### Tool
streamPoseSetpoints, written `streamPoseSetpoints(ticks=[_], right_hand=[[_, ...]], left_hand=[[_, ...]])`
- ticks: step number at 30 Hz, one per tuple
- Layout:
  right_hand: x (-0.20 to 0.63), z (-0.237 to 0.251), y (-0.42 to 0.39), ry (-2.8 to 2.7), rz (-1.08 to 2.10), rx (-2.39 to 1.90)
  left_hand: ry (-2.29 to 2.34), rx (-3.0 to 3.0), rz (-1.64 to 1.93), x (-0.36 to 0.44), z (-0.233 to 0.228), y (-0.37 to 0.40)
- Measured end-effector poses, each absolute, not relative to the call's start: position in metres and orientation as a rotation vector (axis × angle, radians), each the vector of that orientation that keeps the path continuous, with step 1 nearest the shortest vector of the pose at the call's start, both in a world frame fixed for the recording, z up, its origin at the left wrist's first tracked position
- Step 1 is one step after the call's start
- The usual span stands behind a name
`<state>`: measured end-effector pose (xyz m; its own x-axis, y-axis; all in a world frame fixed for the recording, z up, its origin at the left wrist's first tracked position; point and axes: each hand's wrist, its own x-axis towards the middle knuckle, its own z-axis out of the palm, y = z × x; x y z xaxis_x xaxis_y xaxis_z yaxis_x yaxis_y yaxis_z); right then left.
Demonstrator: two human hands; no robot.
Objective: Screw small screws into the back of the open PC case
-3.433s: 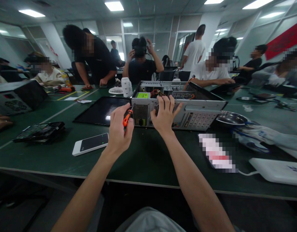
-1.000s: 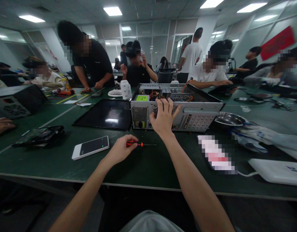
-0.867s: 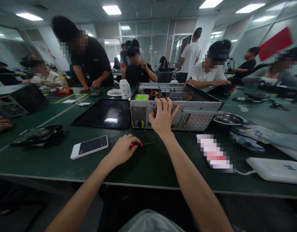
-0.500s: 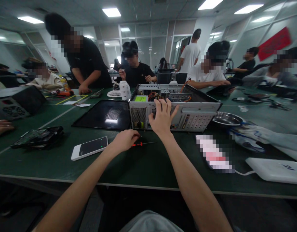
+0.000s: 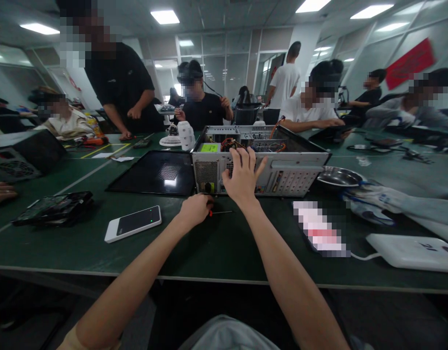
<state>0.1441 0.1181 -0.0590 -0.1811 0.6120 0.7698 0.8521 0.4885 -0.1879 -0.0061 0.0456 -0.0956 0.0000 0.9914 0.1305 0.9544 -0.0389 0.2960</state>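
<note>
Screwdriver set down on the table; both hands at the rear of the open PC case.

Left to right: white phone (image 5: pixel 133 223) flat on the green table (image 5: pixel 81 243); left hand (image 5: pixel 196 209), loosely curled, empty of the tool it held seconds ago, now just touching the screwdriver (image 5: pixel 219 212) lying before the PC case (image 5: pixel 293 167); right hand (image 5: pixel 241 178), fingers spread, unchanged, pressed flat on the case's back panel, gripping nothing; steel bowl (image 5: pixel 338 176) beyond.

Screwdriver (image 5: pixel 219 212) handle mostly hidden under left hand (image 5: pixel 195 209); only thin shaft showing. Card (image 5: pixel 318 228) on bench (image 5: pixel 216 248) pixelated, unreadable. Grey case (image 5: pixel 12 158) at left cut by frame edge. Right hand (image 5: pixel 240 177) covering part of computer case (image 5: pixel 282 170) rear panel.
</note>
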Motion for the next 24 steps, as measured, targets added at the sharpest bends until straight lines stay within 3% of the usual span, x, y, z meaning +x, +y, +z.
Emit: streamPoseSetpoints(ticks=[6,10,16,19,24], right_hand=[[0.145,-0.059,0.116,-1.814,-0.355,-1.174],[0.146,-0.054,0.11,-1.809,-0.292,-1.023],[0.146,-0.053,0.116,-2.215,0.474,-0.829],[0.148,-0.057,0.122,-2.282,0.853,-0.764],[0.154,-0.056,0.124,-2.215,1.126,-0.877]], left_hand=[[2.087,2.107,0.556,-0.006,-0.1,0.05],[2.033,2.004,0.9,-0.01,-0.105,0.049],[1.83,1.749,1.484,-0.013,-0.103,0.048],[1.805,1.717,1.559,-0.011,-0.102,0.046],[1.758,1.771,1.584,-0.009,-0.102,0.043]])
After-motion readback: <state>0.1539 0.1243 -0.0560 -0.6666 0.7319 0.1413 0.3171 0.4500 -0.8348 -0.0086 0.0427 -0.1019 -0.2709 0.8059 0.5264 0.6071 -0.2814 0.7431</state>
